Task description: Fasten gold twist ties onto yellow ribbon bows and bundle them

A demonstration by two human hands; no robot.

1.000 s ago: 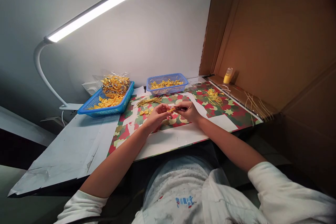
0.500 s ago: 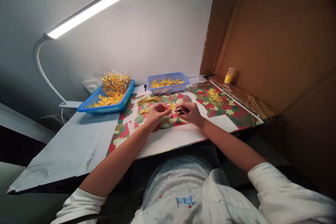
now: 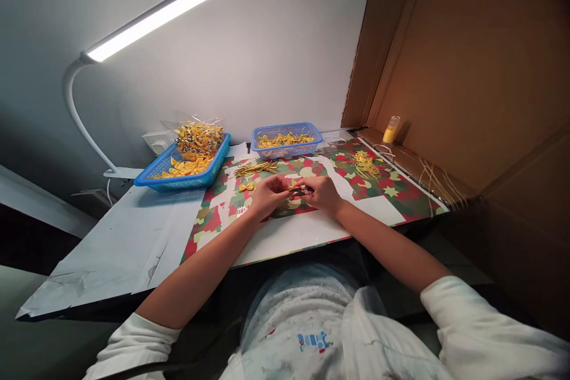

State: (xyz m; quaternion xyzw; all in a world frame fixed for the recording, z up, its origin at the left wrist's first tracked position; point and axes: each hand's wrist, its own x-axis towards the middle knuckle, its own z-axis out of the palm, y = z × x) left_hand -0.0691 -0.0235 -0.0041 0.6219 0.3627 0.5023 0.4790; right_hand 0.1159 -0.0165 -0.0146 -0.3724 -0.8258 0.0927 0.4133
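Over the middle of the patterned mat, my left hand (image 3: pixel 271 195) pinches a yellow ribbon bow (image 3: pixel 293 184), which is mostly covered by the fingers. My right hand (image 3: pixel 324 193) is closed on a small dark tool (image 3: pixel 303 190); its exact kind is too small to make out. The tool's tip touches or lies close to the bow at my left fingertips. Another yellow bow (image 3: pixel 246 187) lies on the mat just left of my left hand. Behind it rests a bundle of gold twist ties (image 3: pixel 256 168).
A blue basket (image 3: pixel 178 183) of yellow bows with bells stands at the left, under a lit lamp (image 3: pixel 178 9). A second blue basket (image 3: pixel 287 150) stands at the back. Yellow cords (image 3: pixel 366 165) lie at right, near a small yellow bottle (image 3: pixel 391 130) by the cardboard wall (image 3: pixel 467 59).
My right hand has moved slightly left, bringing the dark tool against or close to my left fingertips. The bow is now more hidden. The view has shifted slightly.
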